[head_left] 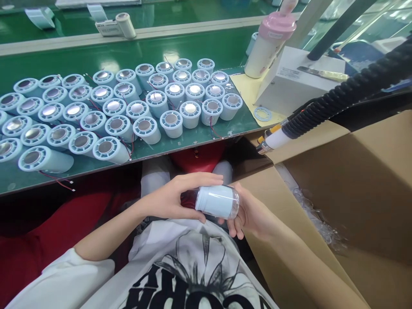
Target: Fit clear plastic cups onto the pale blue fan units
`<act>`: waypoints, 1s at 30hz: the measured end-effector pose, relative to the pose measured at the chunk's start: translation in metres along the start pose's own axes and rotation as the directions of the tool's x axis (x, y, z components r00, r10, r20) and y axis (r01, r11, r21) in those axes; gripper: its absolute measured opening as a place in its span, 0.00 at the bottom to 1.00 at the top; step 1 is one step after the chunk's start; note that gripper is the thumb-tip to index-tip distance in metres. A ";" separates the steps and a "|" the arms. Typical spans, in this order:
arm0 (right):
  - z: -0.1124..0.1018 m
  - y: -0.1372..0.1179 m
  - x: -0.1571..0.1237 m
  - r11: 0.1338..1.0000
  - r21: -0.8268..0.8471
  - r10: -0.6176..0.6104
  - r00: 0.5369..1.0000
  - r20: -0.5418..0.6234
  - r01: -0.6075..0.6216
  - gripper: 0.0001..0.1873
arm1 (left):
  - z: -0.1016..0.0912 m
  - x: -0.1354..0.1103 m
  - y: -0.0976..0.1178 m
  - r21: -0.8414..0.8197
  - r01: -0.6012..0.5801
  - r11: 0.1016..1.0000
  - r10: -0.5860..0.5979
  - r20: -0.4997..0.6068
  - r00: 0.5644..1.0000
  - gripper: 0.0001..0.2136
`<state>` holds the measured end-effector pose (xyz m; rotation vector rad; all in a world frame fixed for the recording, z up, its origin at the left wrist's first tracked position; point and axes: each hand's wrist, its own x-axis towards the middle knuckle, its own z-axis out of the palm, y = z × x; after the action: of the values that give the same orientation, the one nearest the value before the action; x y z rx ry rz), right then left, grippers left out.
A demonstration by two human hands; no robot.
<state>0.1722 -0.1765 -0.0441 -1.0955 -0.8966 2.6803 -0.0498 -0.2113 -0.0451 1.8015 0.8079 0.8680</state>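
Observation:
Above my lap, a light blue cylinder lies sideways inside a clear plastic cover. My left hand curves round its left end, the thumb below and the fingers above. Closed on the clear right end is my right hand, its fingertips curled beneath. The palm side of the left grip is partly hidden. On the green bench in front stand many similar light blue cylinders with round metal discs in their tops. Thin red and dark wires with small white connectors trail from some of them.
A large open cardboard box with clear plastic inside stands at my right. Above it reaches a black corrugated hose. A pink-topped bottle, a white metal stand and a light blue ring are at the bench's right end.

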 end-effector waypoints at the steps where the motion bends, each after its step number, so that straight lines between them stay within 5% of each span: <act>1: 0.000 -0.001 0.000 0.999 0.012 0.030 0.999 0.015 -0.030 0.33 | 0.000 0.000 -0.001 -0.001 -0.002 1.000 0.002 0.001 1.000 0.38; 9: -0.004 0.001 0.004 0.980 0.059 0.186 0.981 0.063 -0.189 0.42 | 0.007 0.000 0.002 0.044 0.014 0.999 -0.013 -0.029 0.999 0.31; 11: -0.008 0.007 0.005 0.994 -0.061 0.095 0.993 0.066 -0.092 0.43 | 0.008 0.000 0.006 0.009 0.062 0.998 -0.062 -0.045 0.997 0.30; 13: -0.012 0.012 0.004 0.964 -0.221 -0.141 0.989 0.045 0.148 0.40 | 0.010 -0.001 0.011 -0.065 0.156 0.986 -0.159 -0.055 0.986 0.29; 15: -0.018 0.014 0.001 0.774 -0.448 -0.478 0.877 0.049 0.447 0.36 | 0.012 -0.002 0.015 -0.154 0.249 0.956 -0.262 -0.066 0.963 0.29; 17: -0.022 0.013 -0.002 0.390 -0.674 -0.730 0.657 0.189 0.628 0.34 | 0.014 -0.003 0.016 -0.217 0.307 0.927 -0.329 -0.074 0.941 0.28; 19: -0.024 0.013 -0.004 0.071 -0.759 -0.780 0.511 0.362 0.647 0.32 | 0.014 -0.003 0.016 -0.254 0.328 0.910 -0.355 -0.070 0.932 0.28; 20: -0.024 0.013 -0.005 0.032 -0.767 -0.771 0.504 0.389 0.641 0.31 | 0.014 -0.003 0.015 -0.255 0.323 0.911 -0.348 -0.061 0.935 0.29; 21: -0.024 0.013 -0.005 0.082 -0.760 -0.765 0.530 0.367 0.645 0.30 | 0.013 -0.003 0.014 -0.241 0.308 0.920 -0.329 -0.051 0.943 0.32; 25: -0.024 0.020 -0.004 0.583 -0.536 -0.658 0.742 0.130 0.611 0.31 | 0.011 -0.003 0.012 -0.189 0.256 0.948 -0.265 -0.020 0.964 0.37; 27: -0.025 0.021 -0.004 0.639 -0.492 -0.631 0.769 0.105 0.591 0.29 | 0.011 -0.003 0.011 -0.285 0.298 0.911 -0.308 0.013 0.951 0.35; 30: -0.026 0.020 -0.005 0.536 -0.606 -0.654 0.743 0.143 0.588 0.26 | 0.013 -0.004 0.009 -0.468 0.363 0.805 -0.370 0.083 0.926 0.35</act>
<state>0.1957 -0.1817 -0.0665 -0.7414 -1.8197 1.7297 -0.0399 -0.2239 -0.0420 1.1545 0.8290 0.7393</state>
